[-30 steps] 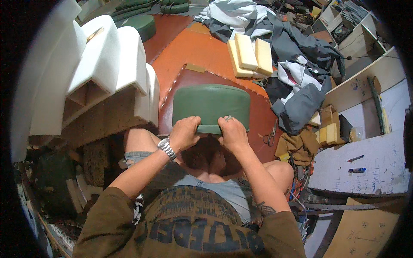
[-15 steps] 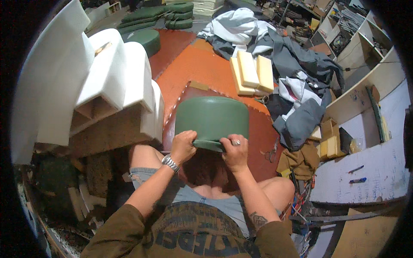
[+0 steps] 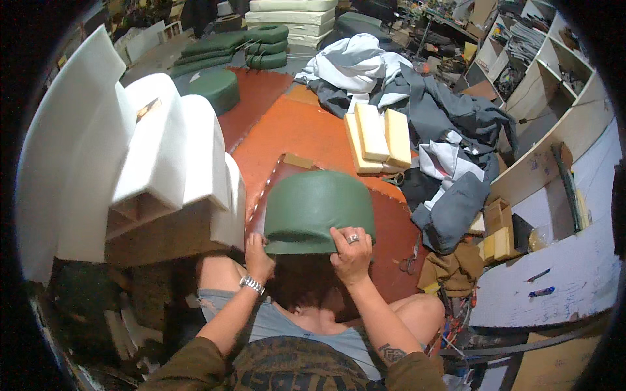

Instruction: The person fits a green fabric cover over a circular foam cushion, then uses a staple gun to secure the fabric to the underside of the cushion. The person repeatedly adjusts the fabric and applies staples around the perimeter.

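A rounded green leather-covered piece (image 3: 316,202) rests in front of me on a maroon sheet (image 3: 394,234), its near edge dented toward the left. My left hand (image 3: 259,257) pinches that edge at the left corner, a silver watch on the wrist. My right hand (image 3: 350,254), wearing a ring, grips the same edge right of centre, thumb pressed on the leather. The underside of the piece is hidden. Scissors (image 3: 409,260) lie just to the right.
White padded forms (image 3: 150,150) stand at left; yellow foam blocks (image 3: 372,133) and grey-white fabric (image 3: 450,182) lie at right on the orange sheet (image 3: 274,137). Shelving (image 3: 541,91) and a white board (image 3: 548,287) line the right. Green pads (image 3: 212,45) lie behind.
My left hand has moved leftward from near the middle of the edge to its corner. The view has shifted, so everything sits lower in the frame. The near edge now looks more dented.
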A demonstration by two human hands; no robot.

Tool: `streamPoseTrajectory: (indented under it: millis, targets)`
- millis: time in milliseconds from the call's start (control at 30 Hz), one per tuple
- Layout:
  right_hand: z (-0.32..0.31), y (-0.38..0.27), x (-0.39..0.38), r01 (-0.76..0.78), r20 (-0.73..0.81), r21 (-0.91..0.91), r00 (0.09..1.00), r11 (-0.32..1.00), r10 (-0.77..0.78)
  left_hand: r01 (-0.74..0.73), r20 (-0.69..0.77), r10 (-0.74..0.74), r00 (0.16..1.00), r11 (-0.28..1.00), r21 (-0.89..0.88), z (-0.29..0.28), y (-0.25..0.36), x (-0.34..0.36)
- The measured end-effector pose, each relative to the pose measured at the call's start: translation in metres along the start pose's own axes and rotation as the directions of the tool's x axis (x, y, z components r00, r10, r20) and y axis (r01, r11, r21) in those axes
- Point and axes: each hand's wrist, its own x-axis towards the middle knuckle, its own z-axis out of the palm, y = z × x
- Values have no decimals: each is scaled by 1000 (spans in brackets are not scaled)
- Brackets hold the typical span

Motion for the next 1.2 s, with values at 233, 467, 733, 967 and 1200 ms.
streamPoseTrajectory:
  millis: [233, 467, 733, 967, 1200]
  targets:
    - [-5, -23, -30, 66, 9, -11, 998, 998, -66, -342, 87, 343, 935, 939, -25, -24, 82, -21]
    - [-14, -23, -9, -187, 303, 169, 944, 968, 129, -299, 202, 313, 928, 949, -96, -49, 83, -3]
    - [-36, -50, -37, -126, 528, 114, 848, 985, 47, -247, 656, 237, 716, 966, -79, -81, 79, -14]
    - [-34, -52, -65, -15, 472, -24, 881, 1000, 24, -395, 541, 335, 772, 919, -6, -71, 80, -45]
    - [-21, -47, -83, 146, 277, -85, 954, 986, -117, -545, 355, 487, 798, 835, 79, -49, 61, -62]
